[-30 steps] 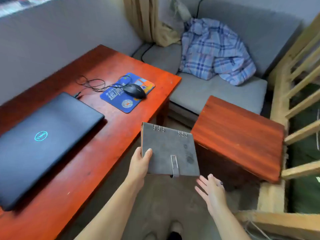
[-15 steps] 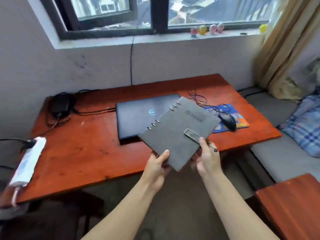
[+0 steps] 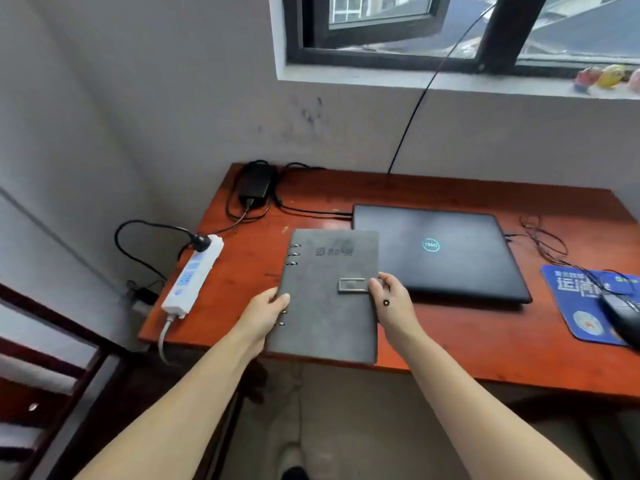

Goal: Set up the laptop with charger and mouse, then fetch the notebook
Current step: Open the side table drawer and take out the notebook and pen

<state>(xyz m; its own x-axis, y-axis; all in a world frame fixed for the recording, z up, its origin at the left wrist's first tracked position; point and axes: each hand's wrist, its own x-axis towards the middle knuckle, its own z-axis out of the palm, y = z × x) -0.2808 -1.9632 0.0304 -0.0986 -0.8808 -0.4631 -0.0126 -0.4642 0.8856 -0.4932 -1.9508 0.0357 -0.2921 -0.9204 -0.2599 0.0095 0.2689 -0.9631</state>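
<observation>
A grey ring-bound notebook (image 3: 329,292) with a clasp is held flat over the left part of the red wooden desk (image 3: 485,344). My left hand (image 3: 265,311) grips its spine edge and my right hand (image 3: 393,299) grips its clasp edge. I cannot tell whether the notebook touches the desk. The closed dark laptop (image 3: 440,251) lies just right of it. A black charger brick (image 3: 256,183) sits at the desk's back left corner, its cable running to the laptop. A black mouse (image 3: 623,317) rests on a blue mouse pad (image 3: 581,299) at far right.
A white power strip (image 3: 194,271) lies on the desk's left edge with a black plug in it and cables hanging to the floor. A window sill (image 3: 450,81) with small figures runs above. Dark wooden furniture stands at lower left.
My view swung left toward the desk's left end. Both hands brought the notebook from a tilted hold in front of the laptop down flat, left of the laptop.
</observation>
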